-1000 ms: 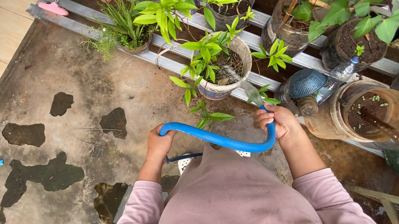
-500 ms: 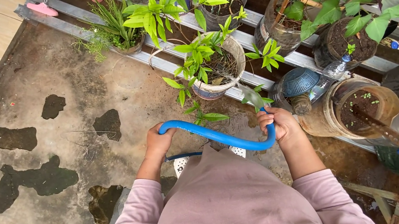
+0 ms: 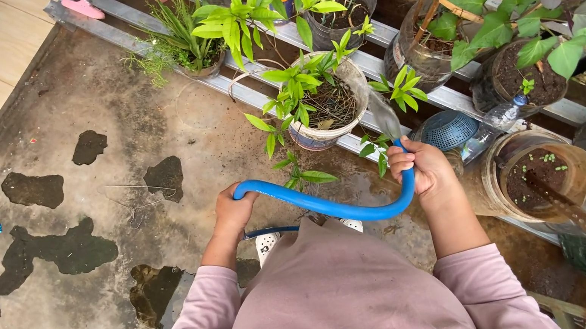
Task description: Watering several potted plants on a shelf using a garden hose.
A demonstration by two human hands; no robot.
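Where puddles lie, stained concrete floor [image 3: 113, 136]

Soft, even daylight, overcast feel, bright enough throughout. No hard shadows; only faint diffuse shade under the potted plants [image 3: 314, 100]. Wet patches on the concrete floor [image 3: 61, 250] read dark, with little glare. Focus sharp across most of the frame. Wide-angle distortion bends the metal rail [image 3: 135, 18] and stretches corners. Water stream near the right hand [image 3: 423, 169] slightly motion-blurred.
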